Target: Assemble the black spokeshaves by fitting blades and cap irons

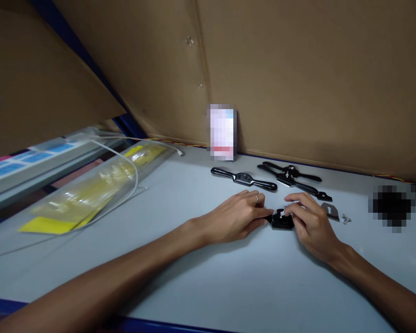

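Observation:
A black spokeshave point(280, 222) lies low over the table in front of me, between both hands. My left hand point(246, 212), with a ring on one finger, is closed around its left handle. My right hand point(310, 222) bends over the other side with its fingertips at a small silvery screw point(282, 213) on the body; the hand hides the right handle. Just beyond lie another glossy spokeshave point(244, 178) and two crossed black ones point(288, 175). To the right are a small black plate point(325, 196), a grey slotted blade point(331, 211) and some loose silvery screws point(345, 219).
A blurred upright panel point(222, 133) leans on the cardboard wall point(315, 83) at the back. Left are clear plastic packaging with yellow card point(86, 199), a white cable point(136, 175) and a grey rail point(38, 162). A blurred dark object point(391, 206) sits far right.

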A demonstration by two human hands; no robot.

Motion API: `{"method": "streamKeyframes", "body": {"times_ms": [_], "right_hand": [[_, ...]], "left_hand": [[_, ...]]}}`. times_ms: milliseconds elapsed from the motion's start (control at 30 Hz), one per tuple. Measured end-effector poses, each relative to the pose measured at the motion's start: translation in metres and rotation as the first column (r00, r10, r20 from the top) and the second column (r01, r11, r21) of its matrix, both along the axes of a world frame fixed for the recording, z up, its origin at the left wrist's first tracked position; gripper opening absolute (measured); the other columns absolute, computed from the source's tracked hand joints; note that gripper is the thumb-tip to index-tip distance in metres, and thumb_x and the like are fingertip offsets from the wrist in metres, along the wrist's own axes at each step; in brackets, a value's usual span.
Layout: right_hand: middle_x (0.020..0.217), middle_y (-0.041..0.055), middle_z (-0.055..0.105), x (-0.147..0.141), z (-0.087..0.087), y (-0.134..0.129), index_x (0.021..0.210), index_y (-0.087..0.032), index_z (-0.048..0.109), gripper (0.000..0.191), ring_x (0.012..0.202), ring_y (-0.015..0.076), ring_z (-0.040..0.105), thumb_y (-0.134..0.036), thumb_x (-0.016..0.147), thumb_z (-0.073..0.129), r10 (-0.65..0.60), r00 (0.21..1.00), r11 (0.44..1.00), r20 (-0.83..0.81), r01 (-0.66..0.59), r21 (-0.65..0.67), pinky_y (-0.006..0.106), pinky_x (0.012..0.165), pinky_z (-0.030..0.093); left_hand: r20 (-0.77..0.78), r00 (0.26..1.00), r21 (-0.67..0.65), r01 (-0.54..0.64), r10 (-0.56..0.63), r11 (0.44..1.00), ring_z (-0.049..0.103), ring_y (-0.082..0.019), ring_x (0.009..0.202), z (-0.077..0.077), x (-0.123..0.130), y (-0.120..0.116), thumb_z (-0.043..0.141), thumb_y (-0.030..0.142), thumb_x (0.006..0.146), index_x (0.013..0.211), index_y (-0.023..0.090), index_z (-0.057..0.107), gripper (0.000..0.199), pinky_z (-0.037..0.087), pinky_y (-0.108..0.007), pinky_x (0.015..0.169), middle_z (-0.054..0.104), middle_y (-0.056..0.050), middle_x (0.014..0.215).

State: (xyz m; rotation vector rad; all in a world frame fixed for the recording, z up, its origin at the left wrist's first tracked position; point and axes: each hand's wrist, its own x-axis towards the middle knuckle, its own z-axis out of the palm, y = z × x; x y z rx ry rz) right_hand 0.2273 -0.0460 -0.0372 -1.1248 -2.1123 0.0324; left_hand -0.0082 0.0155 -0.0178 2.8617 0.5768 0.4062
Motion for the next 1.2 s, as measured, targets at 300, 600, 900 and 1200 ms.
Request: {"method": "streamKeyframes", "body": {"times_ms": [300, 600, 900, 1200], "right_hand": [[0.087, 0.0067, 0.066, -0.006, 0.013, -0.001, 0.095, -0.019, 0.064, 0.019, 0.084, 0.0215, 0.061, -0.006, 0.09, 0.052, 0.087, 0.994, 0.996, -0.058, -0.087, 0.012, 0.039, 0.075, 0.052], [0.076, 0.0032, 0.067, -0.005, 0.011, -0.004, 0.102, -0.02, 0.068, 0.03, 0.076, 0.0206, 0.056, -0.001, 0.09, 0.048, 0.211, 0.973, 0.977, -0.09, -0.209, 0.036, 0.035, 0.063, 0.049], [0.077, 0.0034, 0.067, -0.005, 0.011, -0.004, 0.103, -0.018, 0.068, 0.03, 0.073, 0.0198, 0.053, 0.0, 0.09, 0.048, 0.182, 0.982, 0.982, -0.055, -0.179, 0.056, 0.035, 0.062, 0.048], [0.076, 0.005, 0.066, -0.006, 0.01, -0.003, 0.101, -0.016, 0.068, 0.028, 0.074, 0.0205, 0.052, 0.0, 0.094, 0.046, 0.077, 0.997, 0.994, 0.007, -0.078, 0.07, 0.036, 0.065, 0.048]], "left_hand": [[-0.021, 1.0, -0.025, -0.003, 0.002, 1.0, 0.057, -0.022, 0.088, -0.001, 0.0, 0.0, 0.048, 0.026, 0.104, 0.124, 0.019, 0.069, 0.03, 0.049, -0.037, 0.082, 0.059, -0.008, 0.094], [-0.038, 0.999, -0.01, -0.007, 0.007, 1.0, 0.056, -0.023, 0.089, -0.001, 0.0, 0.0, 0.048, 0.025, 0.103, 0.124, 0.019, 0.069, 0.03, 0.049, -0.038, 0.082, 0.059, -0.008, 0.094], [-0.034, 0.999, -0.017, -0.001, 0.0, 1.0, 0.057, -0.023, 0.09, 0.0, -0.001, 0.0, 0.049, 0.025, 0.103, 0.124, 0.019, 0.069, 0.03, 0.049, -0.038, 0.083, 0.059, -0.008, 0.093], [-0.026, 1.0, -0.017, -0.013, 0.012, 1.0, 0.057, -0.022, 0.087, -0.001, 0.0, 0.0, 0.05, 0.025, 0.103, 0.127, 0.02, 0.069, 0.031, 0.049, -0.037, 0.08, 0.059, -0.007, 0.093]]}}
